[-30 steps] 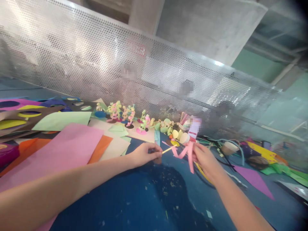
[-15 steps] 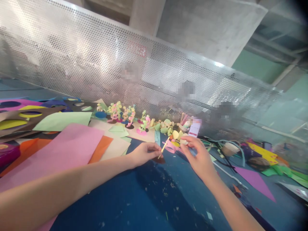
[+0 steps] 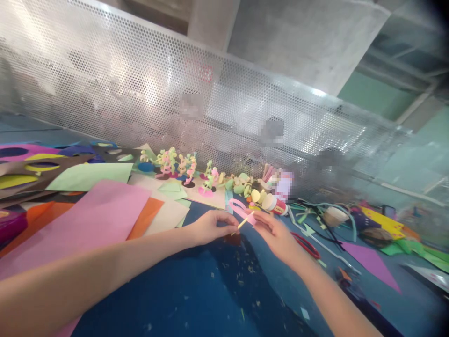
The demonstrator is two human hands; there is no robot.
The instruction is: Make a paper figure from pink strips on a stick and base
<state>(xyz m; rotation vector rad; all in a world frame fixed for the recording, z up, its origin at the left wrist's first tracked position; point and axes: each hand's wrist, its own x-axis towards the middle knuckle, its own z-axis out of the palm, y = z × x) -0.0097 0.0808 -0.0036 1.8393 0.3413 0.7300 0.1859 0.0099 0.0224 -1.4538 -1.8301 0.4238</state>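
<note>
My left hand (image 3: 215,228) pinches a thin pale-yellow stick-like strip (image 3: 245,222) that slants up to the right. My right hand (image 3: 274,233) has its fingers closed on a curved pink paper strip (image 3: 238,206), beside the upper end of the yellow strip. Whether the two strips touch, I cannot tell. Under the left fingertips lies a small dark brown piece (image 3: 233,239). Just beyond the right hand, a white container with a red label (image 3: 276,205) lies on its side. Red-handled scissors (image 3: 307,246) show partly behind my right wrist.
Small paper figures (image 3: 189,169) stand along the back on a pale sheet (image 3: 219,198). Pink (image 3: 105,215), orange and green sheets are piled left. Cords, a purple sheet (image 3: 372,266) and yellow-green scraps lie right. A perforated metal screen (image 3: 157,93) rises behind the blue table (image 3: 168,290).
My right hand has moved left and closed on the pink strip, which was lying on the table. The left hand still holds the yellow strip. The white container and scissors now show more.
</note>
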